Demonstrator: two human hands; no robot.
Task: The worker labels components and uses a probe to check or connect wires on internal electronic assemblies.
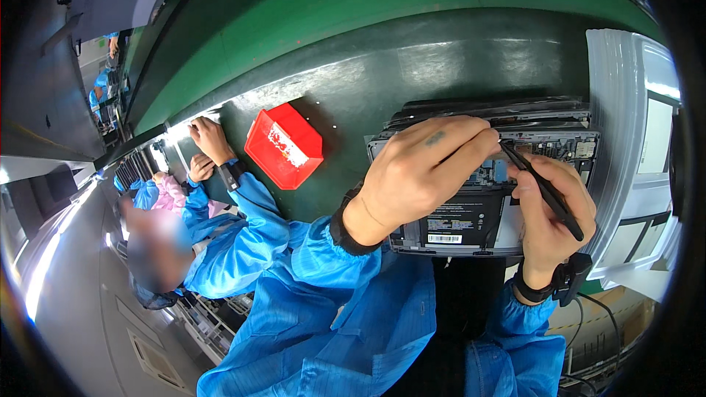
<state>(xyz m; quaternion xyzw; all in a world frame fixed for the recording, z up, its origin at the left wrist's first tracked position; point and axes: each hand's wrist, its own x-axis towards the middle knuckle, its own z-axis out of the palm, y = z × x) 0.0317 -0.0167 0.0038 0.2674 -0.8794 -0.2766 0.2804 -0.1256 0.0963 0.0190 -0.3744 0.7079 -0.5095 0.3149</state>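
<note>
An opened dark grey laptop base [485,228], with its inner boards and black battery showing, is lying on the dark green work mat [353,88] directly in front of the person, a little to the right of the middle. The left hand [419,173] is resting on top of this laptop base; its fingers [471,143] are drawn together, narrow, and are pressing at a spot near the upper edge of the inner board. I cannot tell if something small is pinched between them. The right hand [551,213] is closed around a thin black stylus-like tool [540,187], holding it like a pen, and the tip of the tool is touching the board just beside the left fingertips. A black wrist strap [566,279] is sitting on the right wrist.

A red plastic bin [283,145] is standing on the mat, well apart to the left. Near it, another person in a blue sleeve [235,228] is working with both hands on the mat edge. White trays [632,147] are stacked at the right.
</note>
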